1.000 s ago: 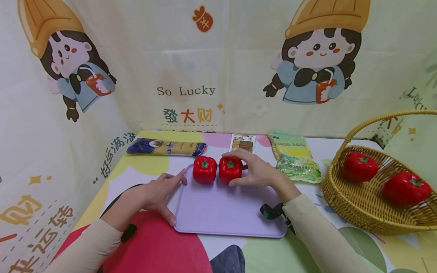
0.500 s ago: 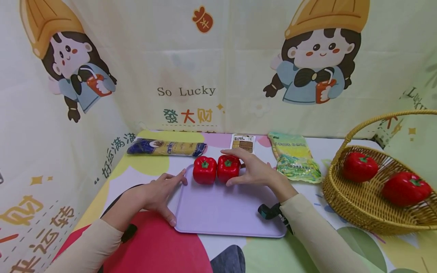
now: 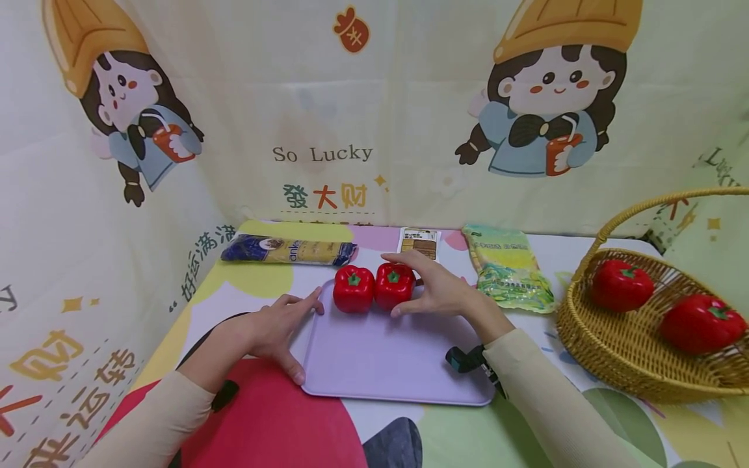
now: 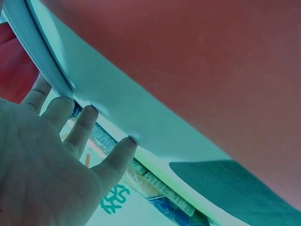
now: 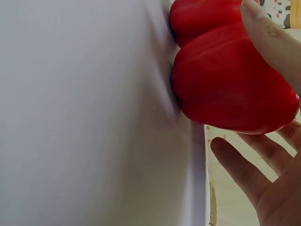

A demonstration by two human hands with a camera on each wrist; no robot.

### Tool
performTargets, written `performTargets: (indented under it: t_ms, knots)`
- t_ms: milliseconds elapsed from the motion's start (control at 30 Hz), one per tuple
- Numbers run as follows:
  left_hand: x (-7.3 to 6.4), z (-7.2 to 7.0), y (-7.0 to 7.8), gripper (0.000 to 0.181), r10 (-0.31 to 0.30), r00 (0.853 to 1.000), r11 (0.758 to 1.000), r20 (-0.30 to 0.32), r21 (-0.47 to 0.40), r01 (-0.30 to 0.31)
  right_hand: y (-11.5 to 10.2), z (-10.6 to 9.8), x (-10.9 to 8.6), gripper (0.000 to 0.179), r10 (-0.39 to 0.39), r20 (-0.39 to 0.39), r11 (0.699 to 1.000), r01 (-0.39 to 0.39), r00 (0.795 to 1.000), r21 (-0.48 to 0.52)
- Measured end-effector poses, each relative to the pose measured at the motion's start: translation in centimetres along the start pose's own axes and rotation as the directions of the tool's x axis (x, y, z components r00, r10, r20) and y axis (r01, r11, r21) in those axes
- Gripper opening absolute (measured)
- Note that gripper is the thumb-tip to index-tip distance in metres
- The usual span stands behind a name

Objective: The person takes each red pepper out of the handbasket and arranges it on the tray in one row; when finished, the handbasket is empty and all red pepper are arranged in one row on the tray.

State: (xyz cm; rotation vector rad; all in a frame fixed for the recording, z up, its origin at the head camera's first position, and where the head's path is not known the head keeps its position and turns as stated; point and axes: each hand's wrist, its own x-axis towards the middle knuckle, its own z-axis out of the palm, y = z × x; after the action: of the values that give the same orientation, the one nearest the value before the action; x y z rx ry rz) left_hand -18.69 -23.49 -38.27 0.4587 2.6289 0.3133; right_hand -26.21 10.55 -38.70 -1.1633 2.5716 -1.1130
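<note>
Two red bell peppers stand side by side at the back of a lilac tray [image 3: 398,364], the left pepper [image 3: 354,290] right against the right pepper [image 3: 394,286]. My right hand [image 3: 441,289] holds the right pepper from its right side, thumb in front and fingers behind. In the right wrist view the thumb [image 5: 270,40] lies on the red skin of that pepper [image 5: 230,84]. Along the tray's left edge, my left hand [image 3: 272,331] rests with fingers spread, index finger near the back corner and thumb at the front corner. The left wrist view shows its loosely extended fingers [image 4: 113,162] on the tablecloth.
A wicker basket [image 3: 620,380] with two more red peppers stands at the right. Behind the tray lie a long blue-and-yellow packet [image 3: 287,250], a small brown-and-white packet [image 3: 419,243] and a green-yellow bag [image 3: 510,268]. A printed cloth wall [image 3: 409,130] closes off the back.
The right pepper has slid slightly left with my right hand, closing the gap to the left pepper. My left hand keeps its place at the tray. The head view has shifted a little.
</note>
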Motion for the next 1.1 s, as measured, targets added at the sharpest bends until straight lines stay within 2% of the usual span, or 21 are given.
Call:
performTargets:
  t_ms: [433, 700, 933, 1100]
  knots:
    - [0.1, -0.1, 0.1, 0.147, 0.006, 1.000, 1.000, 0.002, -0.007, -0.006, 0.4, -0.3, -0.6, 0.097, -0.039, -0.025, 0.999, 0.039, 0.999, -0.009]
    - [-0.1, 0.0, 0.0, 0.143, 0.000, 1.000, 1.000, -0.006, -0.006, 0.000, 0.3, -1.4, -0.9, 0.095, -0.011, -0.021, 0.998, 0.012, 1.000, 0.067]
    - [-0.2, 0.1, -0.1, 0.145, 0.003, 1.000, 1.000, -0.007, -0.017, -0.003, 0.0, -2.8, -1.6, 0.094, -0.009, -0.030, 1.000, 0.010, 1.000, 0.010]
    - [-0.2, 0.1, -0.1, 0.145, 0.026, 1.000, 1.000, -0.012, -0.013, -0.026, -0.1, -3.2, -2.1, 0.093, -0.006, -0.033, 1.000, 0.007, 0.999, 0.008]
